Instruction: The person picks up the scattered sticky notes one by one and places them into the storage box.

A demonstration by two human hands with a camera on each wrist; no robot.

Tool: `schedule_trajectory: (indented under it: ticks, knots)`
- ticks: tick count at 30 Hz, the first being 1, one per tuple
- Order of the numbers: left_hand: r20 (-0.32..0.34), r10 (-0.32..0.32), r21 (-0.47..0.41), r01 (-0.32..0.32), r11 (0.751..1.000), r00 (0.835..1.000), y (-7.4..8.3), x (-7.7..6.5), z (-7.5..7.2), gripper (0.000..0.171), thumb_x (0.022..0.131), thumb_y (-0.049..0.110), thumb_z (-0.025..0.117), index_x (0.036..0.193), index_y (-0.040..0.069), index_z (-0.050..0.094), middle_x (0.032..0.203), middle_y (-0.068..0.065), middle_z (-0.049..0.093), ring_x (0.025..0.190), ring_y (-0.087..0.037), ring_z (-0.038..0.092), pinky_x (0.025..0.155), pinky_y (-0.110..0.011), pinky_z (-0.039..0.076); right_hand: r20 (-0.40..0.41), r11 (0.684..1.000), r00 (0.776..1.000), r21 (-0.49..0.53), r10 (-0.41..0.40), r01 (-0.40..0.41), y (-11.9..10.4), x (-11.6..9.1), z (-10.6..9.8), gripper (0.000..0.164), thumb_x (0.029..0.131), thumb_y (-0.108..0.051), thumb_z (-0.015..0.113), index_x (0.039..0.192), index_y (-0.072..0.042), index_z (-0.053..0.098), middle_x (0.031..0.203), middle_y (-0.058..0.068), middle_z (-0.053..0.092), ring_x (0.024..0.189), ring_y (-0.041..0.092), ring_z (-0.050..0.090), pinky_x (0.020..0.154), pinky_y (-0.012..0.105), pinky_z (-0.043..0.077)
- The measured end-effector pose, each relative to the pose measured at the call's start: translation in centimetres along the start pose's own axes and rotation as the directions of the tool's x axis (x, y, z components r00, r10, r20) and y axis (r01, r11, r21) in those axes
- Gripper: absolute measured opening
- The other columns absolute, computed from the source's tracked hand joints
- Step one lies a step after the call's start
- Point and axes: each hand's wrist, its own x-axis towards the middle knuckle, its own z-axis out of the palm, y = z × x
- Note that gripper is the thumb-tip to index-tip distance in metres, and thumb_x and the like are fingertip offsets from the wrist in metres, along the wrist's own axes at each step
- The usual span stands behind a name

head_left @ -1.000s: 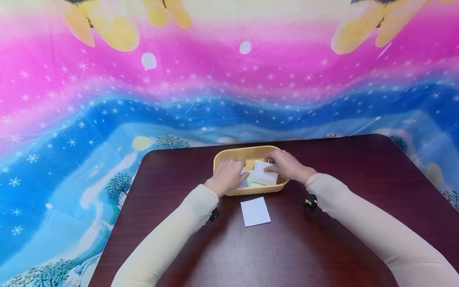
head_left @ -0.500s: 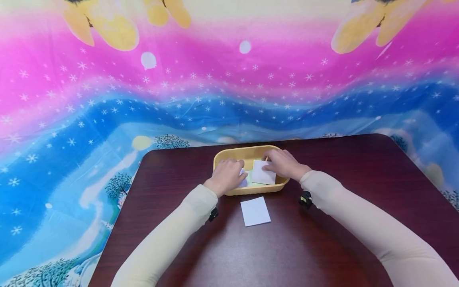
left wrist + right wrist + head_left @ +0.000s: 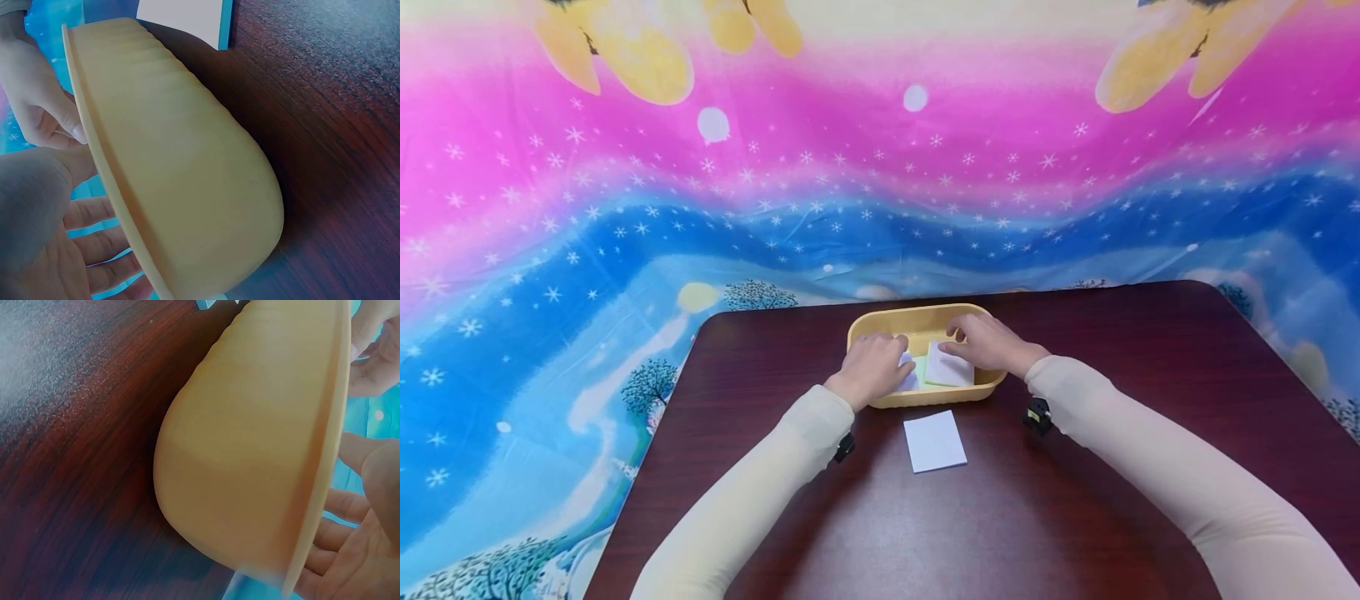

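A yellow plastic basket (image 3: 925, 398) stands near the table's far edge, holding several square sticky note pads. My left hand (image 3: 871, 367) reaches over its left rim, thumb beside a pale lavender pad (image 3: 912, 382); its fingertips are hidden inside. Over the right side, my right hand (image 3: 992, 342) has its fingers spread above a white pad (image 3: 949, 367) with a green edge, the thumb close to its top. In both wrist views the basket wall hides the pads and fingertips. Another white pad (image 3: 935, 442) lies on the table in front of the basket.
The dark wooden table (image 3: 1120, 350) has rounded far corners. Behind it hangs a pink and blue cloth (image 3: 865, 192) printed with snowflakes. Dark wrist cameras (image 3: 1038, 417) sit below the sleeves.
My right hand has shifted slightly left, and the white pad under it has moved left and settled lower in the basket. The left hand has barely moved.
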Motion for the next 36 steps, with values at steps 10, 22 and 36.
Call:
schedule_trajectory:
  ticks: [10, 22, 36]
  knots:
    - [0.024, -0.010, -0.006, 0.010, 1.000, 1.000, 0.1, 0.1, -0.2, 0.030, 0.100, 0.038, 0.061, 0.110, 0.011, 0.068, 0.092, -0.006, 0.072, 0.087, -0.024, 0.068, 0.083, -0.043, 0.054, -0.017, 1.000, 1.000, -0.022, -0.004, 0.003, -0.3, -0.3, -0.2, 0.041, 0.097, -0.038, 0.066, 0.117, -0.002, 0.071, 0.111, 0.012, 0.074, 0.104, 0.026, 0.068, 0.091, 0.047, 0.053]
    - [0.020, -0.041, -0.067, 0.042, 0.997, 0.999, -0.1, 0.0, -0.7, 0.031, 0.101, 0.037, 0.061, 0.114, 0.010, 0.068, 0.095, -0.007, 0.073, 0.089, -0.022, 0.067, 0.082, -0.040, 0.055, -0.035, 1.000, 0.999, 0.004, -0.013, 0.013, -1.2, -0.7, -0.6, 0.041, 0.098, -0.035, 0.067, 0.121, -0.001, 0.070, 0.113, 0.013, 0.074, 0.108, 0.027, 0.068, 0.095, 0.048, 0.053]
    - [0.000, -0.026, -0.074, 0.026, 0.997, 1.000, -0.1, -0.1, -0.9, 0.030, 0.100, 0.035, 0.062, 0.112, 0.009, 0.068, 0.094, -0.007, 0.073, 0.087, -0.023, 0.067, 0.082, -0.041, 0.055, -0.062, 0.999, 0.997, 0.002, -0.048, 0.048, -1.6, -0.9, -0.6, 0.037, 0.097, -0.034, 0.067, 0.116, -0.002, 0.071, 0.109, 0.012, 0.075, 0.104, 0.026, 0.069, 0.094, 0.047, 0.054]
